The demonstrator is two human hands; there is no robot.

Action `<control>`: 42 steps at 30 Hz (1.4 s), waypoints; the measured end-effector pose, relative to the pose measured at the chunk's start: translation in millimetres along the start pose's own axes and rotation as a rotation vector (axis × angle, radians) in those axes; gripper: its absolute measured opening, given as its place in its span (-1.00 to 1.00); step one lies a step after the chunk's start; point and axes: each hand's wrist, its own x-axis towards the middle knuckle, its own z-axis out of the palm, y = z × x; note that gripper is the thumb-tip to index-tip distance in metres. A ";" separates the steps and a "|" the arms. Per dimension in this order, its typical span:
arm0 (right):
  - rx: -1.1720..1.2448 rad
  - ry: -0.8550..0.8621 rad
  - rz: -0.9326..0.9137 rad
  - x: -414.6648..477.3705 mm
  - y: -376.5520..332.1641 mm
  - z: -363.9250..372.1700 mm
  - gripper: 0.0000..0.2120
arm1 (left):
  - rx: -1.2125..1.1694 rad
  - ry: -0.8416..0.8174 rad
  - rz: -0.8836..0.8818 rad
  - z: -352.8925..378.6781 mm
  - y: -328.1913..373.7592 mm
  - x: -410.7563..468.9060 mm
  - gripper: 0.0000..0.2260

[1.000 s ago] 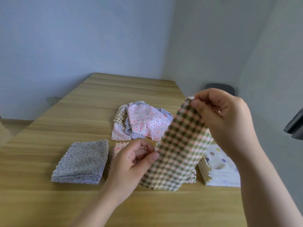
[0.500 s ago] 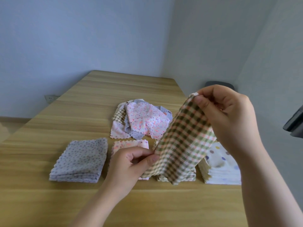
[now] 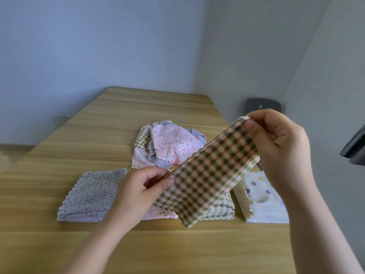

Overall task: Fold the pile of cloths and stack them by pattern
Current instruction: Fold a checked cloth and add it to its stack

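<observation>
A green-and-pink checked cloth, folded into a strip, hangs in the air between both hands. My left hand pinches its lower left end; my right hand pinches its raised upper right end. Behind it lies the unfolded pile with a pink speckled cloth on top. Folded stacks stand in a row on the table: grey dotted at left, pink speckled mostly hidden by my left hand, checked under the held cloth, and white with coloured dots at right.
The wooden table runs back to the blue-grey wall. A dark chair back stands beyond the table's right edge. A wall socket sits low at left. A dark object juts in from the right edge.
The checked cloth has been drawn out flatter and longer between the hands. My left hand slid slightly left and down along its end; my right hand stayed raised.
</observation>
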 end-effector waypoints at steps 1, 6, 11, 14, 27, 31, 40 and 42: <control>-0.007 0.006 0.002 -1.2 1.5 0.0 -0.92 | 0.065 -0.044 0.007 -2.2 1.2 1.1 -0.92; -0.094 0.003 0.034 -9.5 11.4 0.8 -0.94 | 0.128 -0.267 -0.096 -20.4 -2.4 5.4 -0.78; -0.083 0.014 0.084 -16.7 20.6 0.3 -0.94 | 0.210 -0.316 -0.198 -30.9 -1.6 4.8 -0.68; -0.076 0.024 0.117 -21.4 27.5 1.7 -0.94 | 0.209 -0.212 -0.209 -29.9 -2.6 1.0 -0.59; 0.056 0.140 0.242 -53.9 31.9 11.4 -0.90 | 0.034 0.655 0.084 14.2 11.9 4.0 -0.79; 0.037 0.172 0.281 -59.7 41.8 14.5 -0.90 | 0.227 0.618 0.246 6.4 16.0 8.4 -0.87; 0.072 0.253 0.387 -60.8 36.4 16.0 -0.87 | 0.399 0.513 0.256 10.9 26.3 18.9 -0.82; 0.145 0.225 0.402 -59.4 27.0 16.8 -0.84 | 0.433 0.498 0.267 14.6 30.3 20.1 -0.83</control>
